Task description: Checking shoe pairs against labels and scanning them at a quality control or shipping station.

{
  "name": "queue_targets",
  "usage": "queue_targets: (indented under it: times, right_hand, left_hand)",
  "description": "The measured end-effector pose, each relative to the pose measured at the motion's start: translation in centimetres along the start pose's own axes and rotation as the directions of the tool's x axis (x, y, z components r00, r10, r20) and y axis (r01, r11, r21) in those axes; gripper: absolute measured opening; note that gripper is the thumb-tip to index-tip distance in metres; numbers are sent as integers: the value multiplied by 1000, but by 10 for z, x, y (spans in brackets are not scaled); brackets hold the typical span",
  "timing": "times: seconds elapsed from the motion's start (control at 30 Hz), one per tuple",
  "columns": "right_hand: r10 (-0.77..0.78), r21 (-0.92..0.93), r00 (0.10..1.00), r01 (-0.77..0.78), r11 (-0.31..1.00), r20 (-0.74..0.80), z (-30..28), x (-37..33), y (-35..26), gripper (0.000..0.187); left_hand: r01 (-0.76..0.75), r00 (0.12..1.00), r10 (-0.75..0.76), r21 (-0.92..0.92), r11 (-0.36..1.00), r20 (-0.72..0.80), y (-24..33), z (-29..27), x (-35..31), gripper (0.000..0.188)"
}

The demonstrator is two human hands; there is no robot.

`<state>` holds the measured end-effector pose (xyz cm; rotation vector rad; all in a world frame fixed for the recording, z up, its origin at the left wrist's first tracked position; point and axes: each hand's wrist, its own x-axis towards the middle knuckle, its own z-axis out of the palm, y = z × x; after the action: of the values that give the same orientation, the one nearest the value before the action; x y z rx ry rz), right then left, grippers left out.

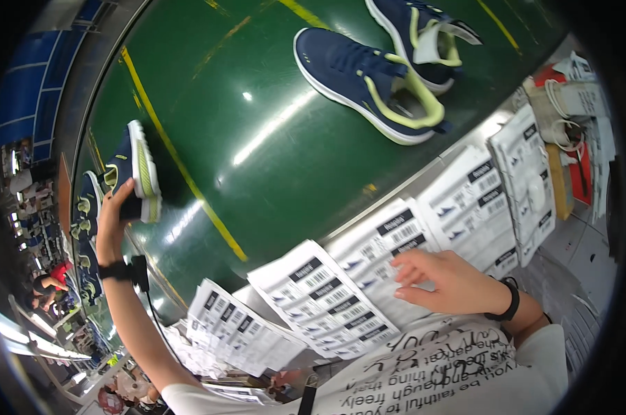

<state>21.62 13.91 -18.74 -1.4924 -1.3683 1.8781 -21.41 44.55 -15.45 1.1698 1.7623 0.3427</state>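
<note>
At the left, my left hand [114, 211] grips a navy sneaker [134, 162] with a white and lime sole, tipped on its side. A second sole shows just below it, partly hidden by the hand. My right hand [441, 280] hovers over or touches the sheets of shoe labels [378, 245]; which one I cannot tell. Its fingers are loosely bent and apart, holding nothing. Farther off on the green surface [209, 131] sits another navy sneaker [354, 79] with a lime collar. Beside it stands its match [423, 34], with white paper inside.
More navy sneakers [88, 207] line up along the far left. Label stacks [320, 297] cover the near edge, and a thicker stack [524, 180] stands at the right. Beyond that lie a pale cable [558, 104] and a red item [581, 166]. Other people [50, 283] work in the left background.
</note>
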Motion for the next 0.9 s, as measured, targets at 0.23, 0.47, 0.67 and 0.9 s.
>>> queue_targets:
  times: [0.23, 0.47, 0.67, 0.9]
  right_hand:
    - [-562, 180, 825, 562, 808, -55, 3, -50, -6, 127]
    - [-394, -272, 896, 334, 903, -206, -12, -87, 23, 90]
    - [-304, -394, 928, 203, 896, -214, -37, -100, 25, 60]
    - [-491, -606, 858, 311, 732, -152, -40, -86, 22, 63]
  left_hand:
    - [-732, 664, 565, 269, 626, 490, 40, 159, -252, 40]
    - [-632, 560, 525, -80, 771, 641, -29, 298, -335, 42]
    - [-572, 818, 565, 50, 819, 109, -40, 291, -350, 44]
    - [-604, 792, 607, 216, 767, 64, -41, 341, -331, 72]
